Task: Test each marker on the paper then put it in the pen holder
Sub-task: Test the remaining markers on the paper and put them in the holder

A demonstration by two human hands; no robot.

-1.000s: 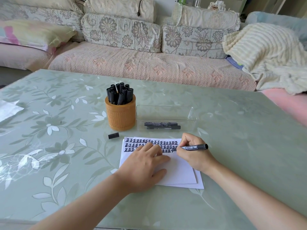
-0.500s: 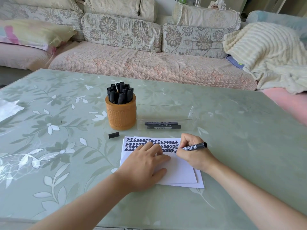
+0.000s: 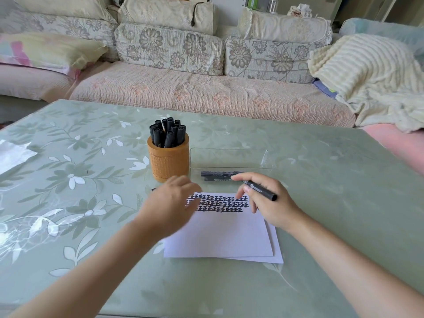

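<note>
Over the one o'clock corner of the white paper sheet point(image 3: 220, 235), the right hand point(image 3: 270, 203) pinches a black marker point(image 3: 260, 190), butt toward four o'clock; the blurred left hand point(image 3: 169, 203) hovers loose-fingered at six o'clock of the round orange pen holder point(image 3: 168, 162)

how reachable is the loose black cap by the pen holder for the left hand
Likely yes: the empty left hand is right over the cap, nothing between them; only the cap's end shows past it.

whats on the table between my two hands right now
Head view: the paper, with its rows of black test marks, lies between the left hand and the right hand holding the marker.
</note>
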